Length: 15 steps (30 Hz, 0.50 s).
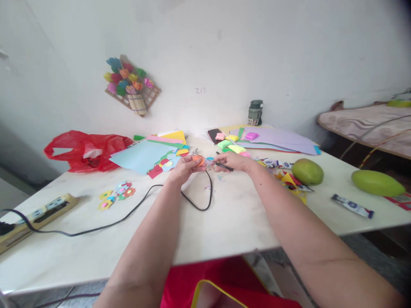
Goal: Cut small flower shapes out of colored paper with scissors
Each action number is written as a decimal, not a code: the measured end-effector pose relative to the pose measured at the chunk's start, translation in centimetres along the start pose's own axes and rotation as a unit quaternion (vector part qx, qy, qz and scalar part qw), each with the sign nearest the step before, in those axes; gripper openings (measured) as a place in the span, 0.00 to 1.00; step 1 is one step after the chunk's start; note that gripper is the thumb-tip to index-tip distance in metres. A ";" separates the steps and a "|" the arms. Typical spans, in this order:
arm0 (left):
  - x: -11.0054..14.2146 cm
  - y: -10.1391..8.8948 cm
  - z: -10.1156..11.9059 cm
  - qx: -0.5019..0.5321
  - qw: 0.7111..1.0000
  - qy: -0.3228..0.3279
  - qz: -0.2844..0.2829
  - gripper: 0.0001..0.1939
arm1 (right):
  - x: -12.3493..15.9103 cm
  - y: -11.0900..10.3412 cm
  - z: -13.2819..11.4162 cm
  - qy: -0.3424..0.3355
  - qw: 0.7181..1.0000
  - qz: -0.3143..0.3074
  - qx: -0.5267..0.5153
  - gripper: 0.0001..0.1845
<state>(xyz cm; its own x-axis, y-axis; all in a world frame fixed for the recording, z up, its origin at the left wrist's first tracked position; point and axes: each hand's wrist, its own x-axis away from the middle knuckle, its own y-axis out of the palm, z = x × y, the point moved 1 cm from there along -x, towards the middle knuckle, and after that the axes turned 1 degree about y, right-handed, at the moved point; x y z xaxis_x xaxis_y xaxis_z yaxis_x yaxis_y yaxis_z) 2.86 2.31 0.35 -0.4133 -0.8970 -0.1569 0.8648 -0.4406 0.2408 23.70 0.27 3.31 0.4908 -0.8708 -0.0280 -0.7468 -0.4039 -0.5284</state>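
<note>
Above the middle of the white table, my left hand point(185, 169) pinches a small orange piece point(198, 160), rounded in shape. My right hand point(233, 163) faces it from the right, fingers closed on a slim tool with a black handle point(225, 167) and a thin metal front part reaching toward the orange piece. Its exact kind is too small to tell. A black cable point(210, 204) loops up from the table to just below my hands. To the left lie several paper flowers point(117, 194) with coloured centres. Colourful paper cut-outs point(165, 163) sit just behind my left hand.
A power strip point(45, 216) and red plastic bag point(88, 149) are at left. Behind lie blue paper sheets point(141, 155), soft coloured packets point(236, 149), a phone point(213, 136) and a flask point(255, 113). Green mangoes point(307, 171) and a wrapped stick point(352, 206) are at right.
</note>
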 end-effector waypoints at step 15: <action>-0.1 0.7 0.0 0.043 0.999 -0.021 0.021 0.05 | -0.2 0.5 0.5 0.026 0.990 -0.014 -0.139 0.17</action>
<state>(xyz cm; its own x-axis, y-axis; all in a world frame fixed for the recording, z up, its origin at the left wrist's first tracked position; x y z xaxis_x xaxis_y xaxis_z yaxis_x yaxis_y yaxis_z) 3.52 2.09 0.55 -0.3908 -0.9144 -0.1056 0.8546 -0.4031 0.3274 23.45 0.36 2.66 0.4950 -0.8683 0.0310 -0.8311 -0.4836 -0.2745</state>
